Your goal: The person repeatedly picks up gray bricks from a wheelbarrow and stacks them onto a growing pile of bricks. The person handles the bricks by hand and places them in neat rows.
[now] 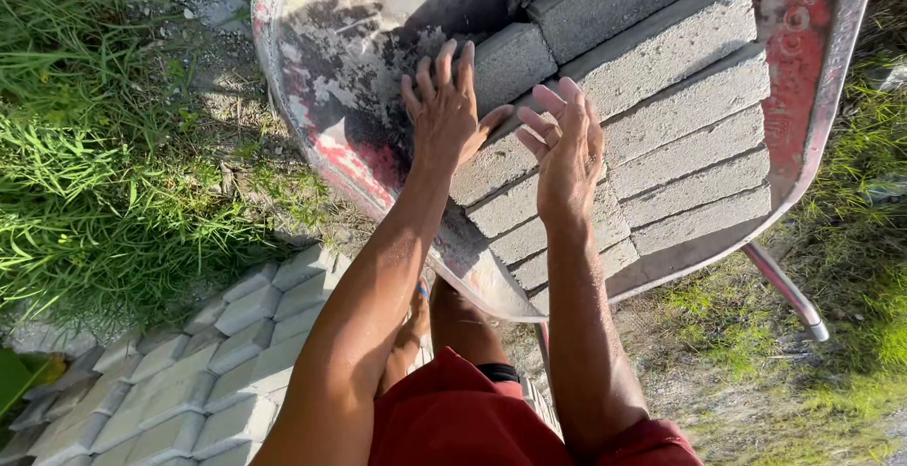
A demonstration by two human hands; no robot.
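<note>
A worn red wheelbarrow [812, 98] stands in front of me, loaded with several grey concrete blocks [690, 107] stacked in rows. My left hand [442, 107] hovers with fingers spread over the left ends of the blocks, near one small block [510, 62] that sits higher than the row below. My right hand [567, 150] is open too, palm down just above the blocks' left ends. Neither hand grips anything. My forearms hide part of the lower blocks.
Grey paving blocks [217, 353] lie laid in a pattern on the ground at lower left. Tall green grass [104, 145] grows at left. A wheelbarrow handle [784, 287] sticks out at lower right over patchy dirt and grass. My red shorts [463, 419] and one leg show below.
</note>
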